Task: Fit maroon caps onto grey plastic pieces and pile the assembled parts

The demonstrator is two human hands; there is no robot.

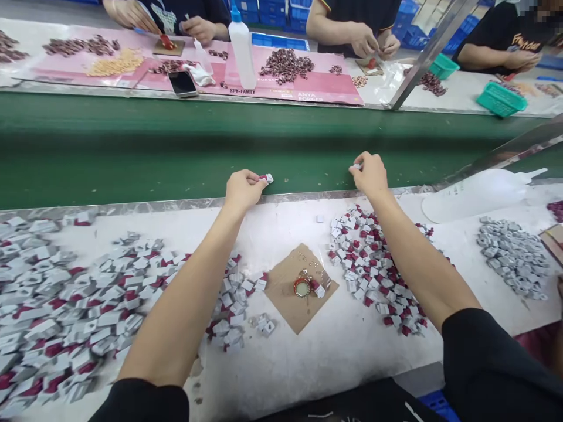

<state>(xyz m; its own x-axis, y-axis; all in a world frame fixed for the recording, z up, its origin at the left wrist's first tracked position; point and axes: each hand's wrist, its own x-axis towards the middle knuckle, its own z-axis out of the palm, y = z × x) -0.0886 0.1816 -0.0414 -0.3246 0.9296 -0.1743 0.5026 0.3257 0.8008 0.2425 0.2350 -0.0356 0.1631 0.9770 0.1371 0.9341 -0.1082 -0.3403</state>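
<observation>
My left hand (243,190) reaches over the near edge of the green belt, its fingertips pinching a small white-and-maroon plastic piece (266,178). Farther right, my right hand (370,172) is also above the belt, closed on a small white piece (357,166) mostly covered by the fingers. Between my forearms lies a brown cardboard square (285,293) bearing a bottle cap (301,287) and another white-and-maroon piece (319,289). Piles of similar pieces sit under my left forearm (109,299) and beside my right one (365,252).
The green conveyor belt (176,152) runs across, with a metal post (422,58) beyond it. A white squeeze bottle (479,193) lies at right near a pile of grey pieces (512,255). Several co-workers sit opposite, near an upright bottle (241,53), a phone (183,84) and green baskets (501,99).
</observation>
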